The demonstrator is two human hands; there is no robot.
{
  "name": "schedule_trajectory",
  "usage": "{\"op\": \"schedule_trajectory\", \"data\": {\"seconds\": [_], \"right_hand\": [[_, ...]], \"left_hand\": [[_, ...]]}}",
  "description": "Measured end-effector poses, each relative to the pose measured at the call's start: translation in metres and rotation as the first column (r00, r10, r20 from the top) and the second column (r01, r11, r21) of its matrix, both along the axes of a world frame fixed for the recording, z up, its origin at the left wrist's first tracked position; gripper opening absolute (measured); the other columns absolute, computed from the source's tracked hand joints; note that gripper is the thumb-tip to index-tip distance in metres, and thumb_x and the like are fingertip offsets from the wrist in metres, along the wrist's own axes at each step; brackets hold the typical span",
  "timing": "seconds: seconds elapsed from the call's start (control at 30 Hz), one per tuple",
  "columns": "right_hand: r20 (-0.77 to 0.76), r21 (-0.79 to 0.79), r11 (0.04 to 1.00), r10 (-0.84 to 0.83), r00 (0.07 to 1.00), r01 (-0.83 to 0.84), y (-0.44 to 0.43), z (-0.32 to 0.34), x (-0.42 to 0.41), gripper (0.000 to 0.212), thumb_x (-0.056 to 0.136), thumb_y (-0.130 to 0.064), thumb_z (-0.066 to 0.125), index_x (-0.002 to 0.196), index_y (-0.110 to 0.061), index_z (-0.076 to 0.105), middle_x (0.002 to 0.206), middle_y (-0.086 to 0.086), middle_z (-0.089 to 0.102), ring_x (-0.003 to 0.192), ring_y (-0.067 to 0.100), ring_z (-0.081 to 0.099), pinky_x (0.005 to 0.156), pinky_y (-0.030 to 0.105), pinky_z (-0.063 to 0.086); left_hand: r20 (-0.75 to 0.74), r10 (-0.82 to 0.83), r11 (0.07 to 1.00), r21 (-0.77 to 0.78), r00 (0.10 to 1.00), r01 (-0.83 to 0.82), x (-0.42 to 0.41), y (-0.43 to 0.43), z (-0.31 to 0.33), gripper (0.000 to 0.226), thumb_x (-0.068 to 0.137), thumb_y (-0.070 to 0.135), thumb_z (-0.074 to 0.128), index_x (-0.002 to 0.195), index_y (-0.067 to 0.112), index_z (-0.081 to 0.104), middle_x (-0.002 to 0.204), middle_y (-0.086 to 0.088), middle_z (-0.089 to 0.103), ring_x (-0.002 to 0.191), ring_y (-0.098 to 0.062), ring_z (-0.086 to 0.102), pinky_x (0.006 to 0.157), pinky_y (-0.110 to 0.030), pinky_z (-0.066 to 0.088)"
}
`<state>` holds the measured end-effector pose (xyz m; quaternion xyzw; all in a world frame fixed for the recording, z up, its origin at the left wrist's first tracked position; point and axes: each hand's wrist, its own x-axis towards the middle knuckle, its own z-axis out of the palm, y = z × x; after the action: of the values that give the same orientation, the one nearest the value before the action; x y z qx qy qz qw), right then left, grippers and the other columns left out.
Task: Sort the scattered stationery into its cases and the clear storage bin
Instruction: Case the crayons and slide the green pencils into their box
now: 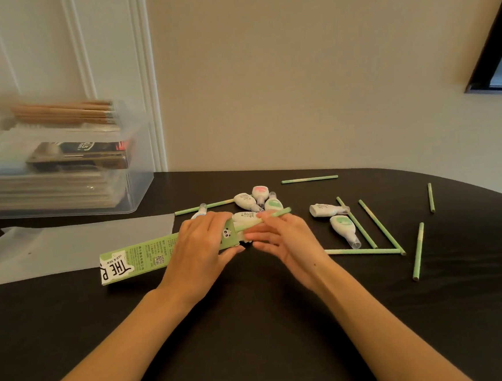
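The green pencil box (135,258) lies flat on the black bench (254,325), its open end toward the pile of correction-tape dispensers (255,202). The left hand (201,245) holds that open end, fingers curled over its top and thumb underneath. The right hand (283,236), just right of the box mouth, pinches a green pencil (264,218) between thumb and fingertips, the other fingers spread loosely; the pencil's near end sits at or just inside the mouth.

The pencil looks light, thin and stiff, so a pinch near its trailing half should steer it straight in. The box is thin card, likely to crush or slide, so it wants a gentle hold by its edges.

More green pencils (369,224) lie scattered right of the box. The clear storage bin (135,181), already holding packs, stands behind the box to the left.
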<state>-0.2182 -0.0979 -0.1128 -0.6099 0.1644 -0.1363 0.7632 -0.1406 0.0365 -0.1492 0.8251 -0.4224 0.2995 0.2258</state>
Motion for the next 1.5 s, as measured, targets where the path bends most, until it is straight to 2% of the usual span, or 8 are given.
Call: {"op": "schedule_trajectory", "data": {"seconds": [0.13, 0.33, 0.47, 0.6, 0.77, 0.97, 1.3, 1.5], "right_hand": [[0.047, -0.062, 0.982, -0.178, 0.983, 0.181, -0.003, 0.004, 0.001, 0.041, 0.092, -0.011, 0.054, 0.13, -0.019, 0.039, 0.109, 0.007, 0.061, 0.092, 0.012, 0.064, 0.077, 0.024, 0.055], [0.009, -0.159, 0.969, 0.194, 0.981, -0.19, 0.019, -0.003, -0.002, 0.046, 0.099, -0.019, 0.04, 0.143, -0.011, 0.031, 0.141, 0.011, 0.046, 0.131, 0.021, 0.043, 0.102, 0.024, 0.037], [-0.009, -0.093, 0.962, 0.255, 0.967, -0.255, 0.005, 0.0, -0.007, 0.041, 0.101, -0.035, 0.031, 0.139, -0.023, 0.037, 0.123, 0.005, 0.063, 0.135, 0.018, 0.037, 0.116, 0.038, 0.022], [0.005, -0.247, 0.969, 0.014, 1.0, -0.013, -0.022, 0.002, -0.016, 0.033, 0.099, -0.028, 0.04, 0.128, -0.018, 0.051, 0.107, 0.002, 0.069, 0.11, 0.014, 0.057, 0.095, 0.028, 0.047], [-0.264, -0.915, 0.364, -0.222, 0.939, -0.171, -0.073, -0.008, -0.038, 0.031, 0.085, -0.025, 0.065, 0.114, -0.021, 0.058, 0.104, -0.007, 0.046, 0.095, 0.006, 0.047, 0.08, 0.02, 0.04], [-0.343, -0.921, 0.234, -0.111, 0.933, -0.311, -0.074, -0.008, -0.043, 0.007, 0.083, -0.02, 0.066, 0.078, -0.022, 0.06, 0.093, -0.006, 0.049, 0.09, 0.009, 0.049, 0.077, 0.019, 0.04], [0.178, -0.413, 0.888, -0.136, 0.975, 0.2, -0.053, 0.008, -0.034, 0.021, 0.091, -0.008, 0.056, 0.11, -0.018, 0.052, 0.065, 0.002, 0.063, 0.042, 0.001, 0.045, 0.043, 0.015, 0.036], [0.117, 0.014, 0.818, -0.572, 0.812, 0.575, -0.065, 0.001, -0.031, 0.029, 0.097, -0.01, 0.046, 0.124, -0.02, 0.044, 0.079, 0.004, 0.059, 0.05, 0.006, 0.054, 0.047, 0.014, 0.049]], "left_hand": [[-0.041, 0.051, 0.998, -0.027, 0.998, -0.052, 0.003, 0.0, 0.0, 0.059, 0.055, 0.026, 0.088, 0.104, 0.006, 0.064, 0.094, -0.012, 0.067, 0.084, -0.03, 0.066, 0.073, -0.038, 0.052], [-0.045, 0.073, 0.995, -0.064, 0.996, -0.076, 0.005, -0.001, -0.001, 0.058, 0.052, 0.017, 0.09, 0.101, 0.003, 0.063, 0.093, -0.015, 0.068, 0.085, -0.033, 0.066, 0.076, -0.042, 0.051], [-0.072, 0.075, 0.994, -0.072, 0.995, -0.08, 0.007, 0.0, -0.002, 0.057, 0.057, 0.021, 0.088, 0.106, 0.003, 0.062, 0.099, -0.015, 0.067, 0.093, -0.034, 0.064, 0.081, -0.043, 0.048], [-0.106, 0.069, 0.993, -0.09, 0.992, -0.078, 0.004, -0.004, 0.001, 0.056, 0.068, 0.026, 0.081, 0.116, 0.006, 0.059, 0.112, -0.013, 0.063, 0.108, -0.032, 0.057, 0.091, -0.041, 0.043], [-0.025, 0.027, 0.999, -0.023, 0.999, -0.027, -0.008, -0.022, 0.003, 0.055, 0.059, 0.027, 0.087, 0.104, 0.007, 0.063, 0.093, -0.01, 0.067, 0.087, -0.032, 0.064, 0.076, -0.042, 0.05], [-0.017, -0.041, 0.999, 0.026, 0.999, 0.041, -0.019, -0.04, 0.001, 0.057, 0.054, 0.029, 0.089, 0.1, 0.007, 0.064, 0.089, -0.008, 0.067, 0.082, -0.028, 0.065, 0.07, -0.04, 0.051], [-0.08, -0.062, 0.994, 0.089, 0.995, 0.069, -0.016, -0.034, 0.0, 0.057, 0.058, 0.032, 0.087, 0.105, 0.007, 0.066, 0.095, -0.007, 0.069, 0.088, -0.028, 0.066, 0.08, -0.032, 0.046], [-0.057, -0.062, 0.988, 0.135, 0.996, 0.069, -0.019, -0.031, 0.002, 0.06, 0.052, 0.028, 0.09, 0.102, 0.003, 0.068, 0.09, -0.009, 0.071, 0.083, -0.029, 0.068, 0.076, -0.041, 0.051]]}}
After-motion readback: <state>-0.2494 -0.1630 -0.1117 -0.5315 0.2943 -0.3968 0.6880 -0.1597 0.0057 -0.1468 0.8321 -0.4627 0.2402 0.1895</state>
